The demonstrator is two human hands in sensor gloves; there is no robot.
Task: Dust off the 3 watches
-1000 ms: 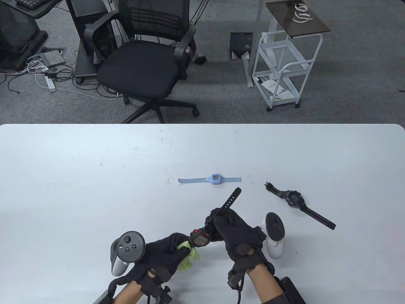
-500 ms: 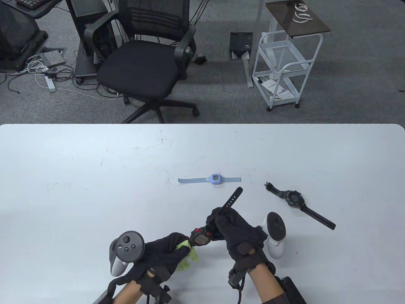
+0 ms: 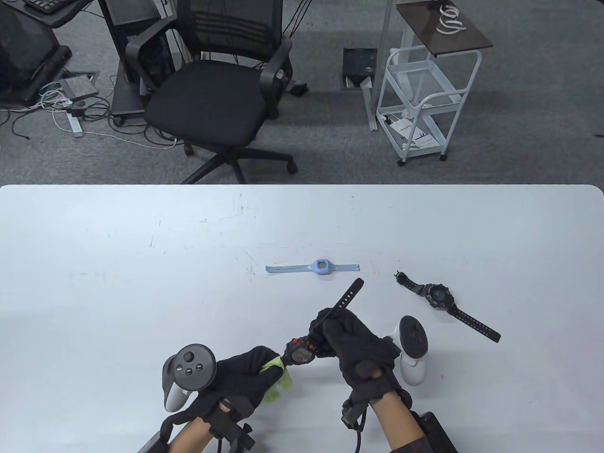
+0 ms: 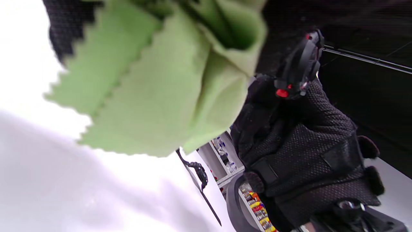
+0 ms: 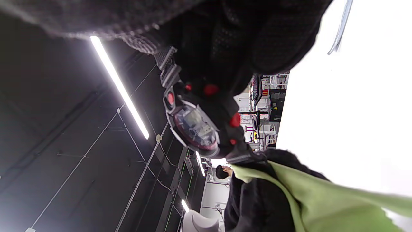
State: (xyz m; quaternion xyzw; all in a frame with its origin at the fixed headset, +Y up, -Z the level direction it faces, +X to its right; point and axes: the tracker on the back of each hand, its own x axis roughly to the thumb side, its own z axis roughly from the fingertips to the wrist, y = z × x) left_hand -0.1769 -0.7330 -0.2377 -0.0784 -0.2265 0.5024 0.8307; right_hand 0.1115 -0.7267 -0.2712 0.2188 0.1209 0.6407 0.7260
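My right hand (image 3: 337,337) grips a black watch with red buttons (image 3: 300,353) by its strap, lifted above the table near the front edge. Its free strap end (image 3: 350,290) sticks up and away. My left hand (image 3: 250,373) pinches a green cloth (image 3: 278,377) against the watch's near strap, just left of the watch case (image 5: 196,127). The cloth (image 4: 154,83) hangs folded in the left wrist view, beside the watch (image 4: 299,67). A light blue watch (image 3: 314,267) lies flat mid-table. A second black watch (image 3: 441,302) lies to its right.
The white table (image 3: 118,283) has scuff marks. Beyond its far edge stand a black office chair (image 3: 212,94) and a white wire cart (image 3: 424,104). The blue watch lies a short way beyond the raised strap end.
The held watch and my right hand have shifted slightly right and away. The cloth has bunched closer under my left fingers. The two watches on the table have not moved.
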